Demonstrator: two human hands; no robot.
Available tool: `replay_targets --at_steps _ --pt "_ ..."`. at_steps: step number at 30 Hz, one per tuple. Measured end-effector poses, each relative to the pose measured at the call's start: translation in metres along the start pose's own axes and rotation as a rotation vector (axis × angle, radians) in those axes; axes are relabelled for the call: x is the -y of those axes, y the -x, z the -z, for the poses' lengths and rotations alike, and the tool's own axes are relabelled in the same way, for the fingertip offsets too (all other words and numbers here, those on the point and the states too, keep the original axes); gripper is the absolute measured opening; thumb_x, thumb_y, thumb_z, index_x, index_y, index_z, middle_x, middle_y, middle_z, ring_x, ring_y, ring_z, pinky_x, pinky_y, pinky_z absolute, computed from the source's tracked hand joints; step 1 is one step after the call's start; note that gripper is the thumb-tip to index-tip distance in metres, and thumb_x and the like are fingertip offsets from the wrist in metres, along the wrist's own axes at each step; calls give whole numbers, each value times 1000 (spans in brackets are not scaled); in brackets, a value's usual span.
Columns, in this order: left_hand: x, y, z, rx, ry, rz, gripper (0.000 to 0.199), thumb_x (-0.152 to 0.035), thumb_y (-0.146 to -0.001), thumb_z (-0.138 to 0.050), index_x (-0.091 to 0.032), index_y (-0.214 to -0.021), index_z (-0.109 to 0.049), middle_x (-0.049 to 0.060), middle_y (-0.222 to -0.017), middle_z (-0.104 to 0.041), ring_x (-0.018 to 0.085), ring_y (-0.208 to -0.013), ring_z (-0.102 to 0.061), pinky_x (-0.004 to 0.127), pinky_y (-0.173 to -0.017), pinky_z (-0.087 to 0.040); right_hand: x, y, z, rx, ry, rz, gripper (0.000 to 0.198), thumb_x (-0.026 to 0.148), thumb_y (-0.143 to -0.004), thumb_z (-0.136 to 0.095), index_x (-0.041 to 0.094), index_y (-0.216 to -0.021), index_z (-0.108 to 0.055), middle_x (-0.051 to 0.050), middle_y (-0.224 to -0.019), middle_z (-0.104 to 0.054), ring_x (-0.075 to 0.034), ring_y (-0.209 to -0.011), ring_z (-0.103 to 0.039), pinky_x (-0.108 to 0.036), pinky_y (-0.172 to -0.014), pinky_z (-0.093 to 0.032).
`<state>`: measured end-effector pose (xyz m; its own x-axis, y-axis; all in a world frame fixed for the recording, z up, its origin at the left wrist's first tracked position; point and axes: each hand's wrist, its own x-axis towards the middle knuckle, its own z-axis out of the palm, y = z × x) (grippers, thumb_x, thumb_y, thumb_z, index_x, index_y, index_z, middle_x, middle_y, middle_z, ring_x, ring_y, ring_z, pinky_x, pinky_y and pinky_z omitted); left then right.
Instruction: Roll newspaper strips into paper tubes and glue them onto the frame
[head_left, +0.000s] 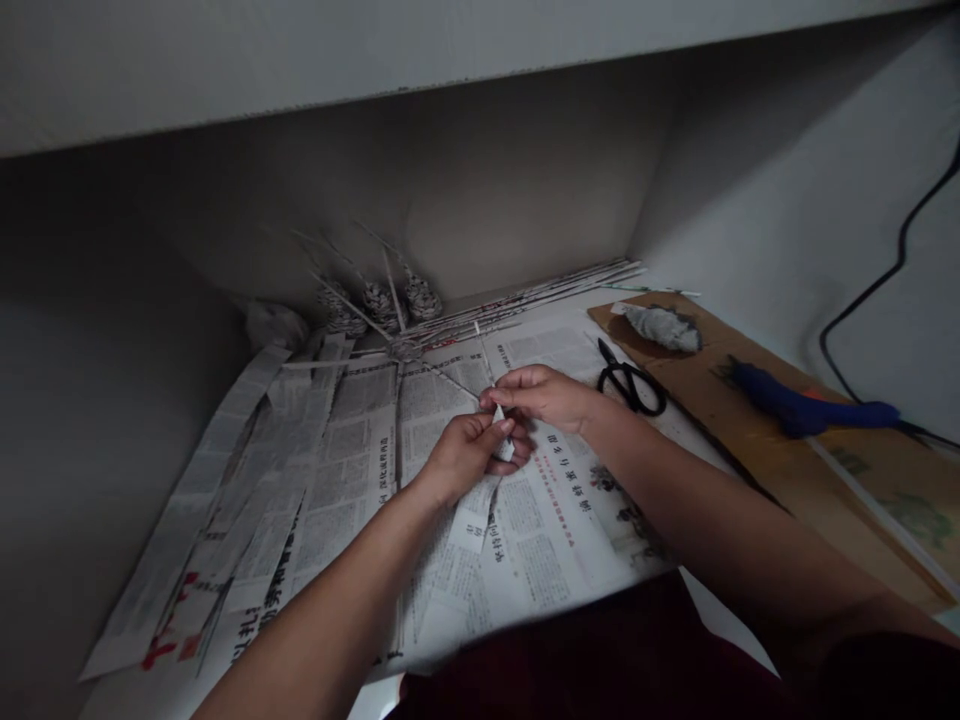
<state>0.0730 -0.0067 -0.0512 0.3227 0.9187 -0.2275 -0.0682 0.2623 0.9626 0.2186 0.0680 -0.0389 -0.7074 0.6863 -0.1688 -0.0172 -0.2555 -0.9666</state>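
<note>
- A paper strip (499, 413) is in both hands, over the middle of the newspaper sheet (540, 550).
- The left hand (466, 448) has its fingers curled and its thumb pressed on the strip.
- The right hand (551, 397) pinches the strip's top part, near a thin paper stick (484, 352). I can't tell if they are joined.
- It looks like the strip is being rolled or folded thin. I think the next move calls for a snug pinch and a small, even twist.
- Past the fingers, a bundle of crossed sticks (405, 350) lies on the sheet.
- Black scissors (628, 385) lie to the right, and a blue glue gun (806, 400) rests on cardboard (847, 490).
- Flat paper strips (232, 510) lie on the left.
</note>
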Motion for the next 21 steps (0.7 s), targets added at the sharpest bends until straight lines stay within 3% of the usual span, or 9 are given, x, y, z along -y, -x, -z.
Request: replay_targets --at_steps 4,9,13,15,18,21 --pt "-2 1 -1 15 3 8 39 -47 -77 -61 -9 -88 -65 12 -84 -68 20 -79 -65 32 -66 -54 0 0 -2 -137 -19 24 30 39 -67 -75 13 -74 -61 5 -49 -55 -5 -35 -46 -16 -34 -34" --pt "-3 1 -2 -5 -20 -14 42 -48 -78 -60 -8 -91 -64 15 -90 -68 19 -77 -65 31 -65 -54 2 2 -1 42 23 -21 34 42 -74 -68 12 -90 -65 2 -56 -60 -6 -39 -48 -17 -37 -37" --pt "-2 2 -2 7 -14 9 41 -48 -77 -60 -9 -90 -65 12 -84 -68 18 -75 -65 30 -64 -54 0 0 -1 -159 -4 48 30 37 -65 -77 13 -72 -61 3 -55 -58 -5 -40 -47 -17 -37 -37" --pt "-3 2 -2 2 -10 4 42 -49 -77 -60 -9 -89 -66 12 -84 -68 18 -75 -65 29 -63 -53 0 0 -1 -128 -11 34 31 39 -66 -75 14 -77 -63 2 -57 -60 -6 -40 -48 -17 -37 -37" --pt "-4 2 -2 -3 -13 -6 42 -49 -77 -61 -8 -89 -65 14 -88 -68 19 -77 -65 29 -63 -53 1 1 -2 43 18 -36 34 42 -72 -70 13 -90 -65 2 -54 -60 -7 -37 -48 -18 -36 -37" --pt "-2 2 -1 7 -17 12 42 -48 -77 -61 -8 -90 -65 14 -85 -67 19 -78 -65 29 -64 -53 2 2 -3 -74 -4 8 30 39 -67 -75 13 -76 -63 2 -54 -60 -6 -38 -47 -17 -37 -37"
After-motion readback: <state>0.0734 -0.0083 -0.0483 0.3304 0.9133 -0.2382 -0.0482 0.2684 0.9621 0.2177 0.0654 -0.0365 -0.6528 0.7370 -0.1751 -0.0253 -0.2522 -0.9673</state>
